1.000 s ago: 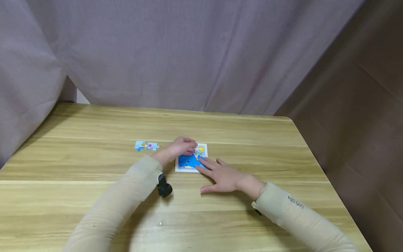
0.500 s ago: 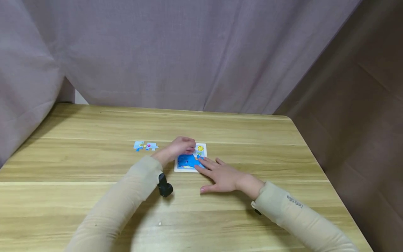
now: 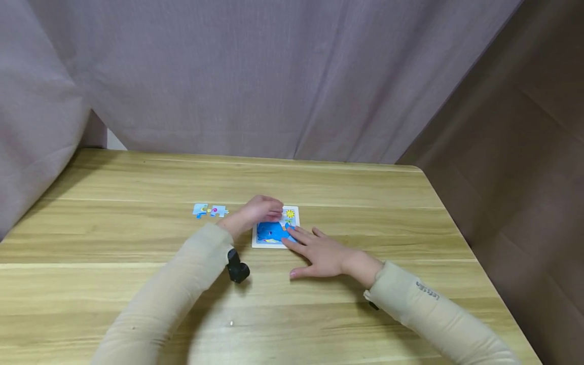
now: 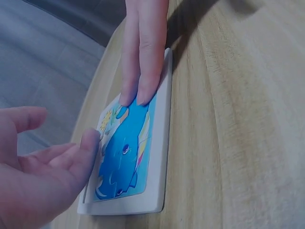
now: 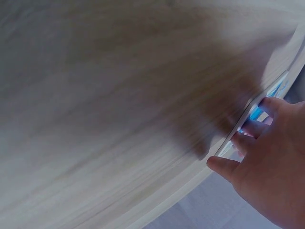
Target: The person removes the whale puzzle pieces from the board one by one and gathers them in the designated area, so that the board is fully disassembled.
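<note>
A jigsaw puzzle (image 3: 271,231) with a blue animal and a yellow sun lies flat in a white frame (image 4: 161,157) on the table. Two straight fingertips of my right hand (image 3: 325,254) rest on its right part; the thumb is spread out over the wood. My left hand (image 3: 260,208) is over the puzzle's upper left part and hides it in the head view. In the left wrist view its thumb stands apart from loosely bent fingers (image 4: 88,155), one fingertip at the picture's edge. Nothing shows between them. Two loose puzzle pieces (image 3: 219,210) lie left of the frame.
The wooden table (image 3: 356,319) runs back to a grey curtain (image 3: 219,81). A brown drape (image 3: 515,167) hangs along the right side. A black wrist camera (image 3: 238,268) juts from the left sleeve, low over the table. A tiny white speck (image 3: 231,323) lies near the front.
My left hand has risen slightly at the puzzle's upper left, and its fingers look a little straighter. The right hand stays on the puzzle. The loose pieces lie as before.
</note>
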Action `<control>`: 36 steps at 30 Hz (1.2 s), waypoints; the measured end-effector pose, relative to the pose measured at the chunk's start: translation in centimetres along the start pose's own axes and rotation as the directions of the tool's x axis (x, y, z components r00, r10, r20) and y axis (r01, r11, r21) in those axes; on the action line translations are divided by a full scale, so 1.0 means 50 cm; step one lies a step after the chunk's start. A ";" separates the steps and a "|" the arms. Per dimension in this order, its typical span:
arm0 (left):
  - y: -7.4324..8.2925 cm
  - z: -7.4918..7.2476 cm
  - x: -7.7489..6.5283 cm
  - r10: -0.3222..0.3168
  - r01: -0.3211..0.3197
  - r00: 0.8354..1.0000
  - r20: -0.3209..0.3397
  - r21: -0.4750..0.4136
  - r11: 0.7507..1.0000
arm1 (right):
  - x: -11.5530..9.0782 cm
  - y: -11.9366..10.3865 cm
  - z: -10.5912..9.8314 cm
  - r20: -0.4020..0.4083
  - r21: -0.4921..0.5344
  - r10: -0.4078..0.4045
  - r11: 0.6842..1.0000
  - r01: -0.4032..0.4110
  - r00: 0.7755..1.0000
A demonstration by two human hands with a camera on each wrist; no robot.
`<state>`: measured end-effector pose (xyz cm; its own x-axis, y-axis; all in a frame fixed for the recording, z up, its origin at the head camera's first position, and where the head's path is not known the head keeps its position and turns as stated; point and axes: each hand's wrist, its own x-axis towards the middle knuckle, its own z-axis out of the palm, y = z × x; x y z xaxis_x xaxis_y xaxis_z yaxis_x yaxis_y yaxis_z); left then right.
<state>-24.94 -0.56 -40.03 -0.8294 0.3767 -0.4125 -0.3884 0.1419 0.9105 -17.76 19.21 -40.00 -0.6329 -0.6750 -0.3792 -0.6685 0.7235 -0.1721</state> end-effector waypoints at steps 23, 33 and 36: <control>-0.007 0.005 0.005 -0.012 0.012 1.000 0.005 -0.043 0.999 | -0.006 -0.008 0.000 0.001 0.018 -0.010 1.000 0.010 1.000; -0.005 0.010 0.005 -0.022 0.021 0.998 -0.053 -0.014 1.000 | -0.011 -0.012 -0.004 -0.002 0.011 -0.022 1.000 0.022 1.000; -0.006 0.011 0.006 -0.035 0.034 0.997 -0.072 -0.016 0.999 | -0.012 -0.012 -0.003 -0.003 0.011 -0.024 1.000 0.024 1.000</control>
<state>-24.83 0.02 -40.39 -0.8422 0.3046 -0.4449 -0.4225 0.1400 0.8955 -17.05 19.15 -39.56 -0.6179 -0.6923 -0.3727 -0.6789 0.7089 -0.1912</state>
